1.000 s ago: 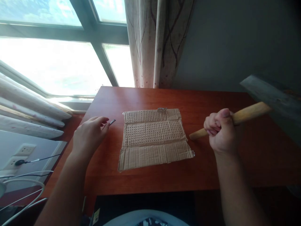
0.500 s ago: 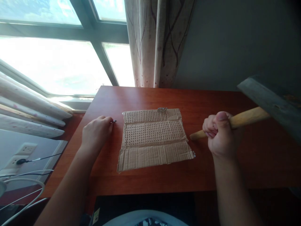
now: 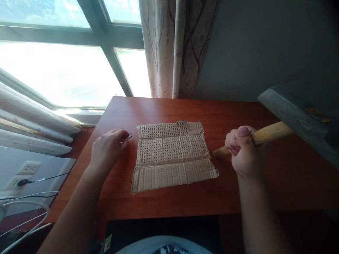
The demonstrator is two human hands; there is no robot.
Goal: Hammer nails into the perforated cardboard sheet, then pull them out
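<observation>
My right hand (image 3: 246, 151) is wrapped round the wooden handle of a large hammer (image 3: 271, 132), whose grey metal head tilts up at the far right. The handle's lower end is near the right edge of a sheet of cardboard (image 3: 164, 173). Rows of small holes cover the upper two panels of the cardboard. A short row of nails (image 3: 182, 123) stands at its far edge. Left of the cardboard, my left hand (image 3: 108, 148) is closed, with small metal nails (image 3: 129, 136) poking out past the fingertips. How many it holds is hidden.
The cardboard lies on a reddish-brown wooden table (image 3: 159, 204). A window (image 3: 66, 74) and curtains (image 3: 172, 53) stand behind and to the left. Wall sockets (image 3: 28, 168) with a plug and cables are at the lower left. A white rounded edge (image 3: 161, 241) shows below the table's front.
The hammer in my right hand has shifted slightly to the left. The fingers of my left hand have moved a little, and more of the nails shows. The cardboard looks unmoved.
</observation>
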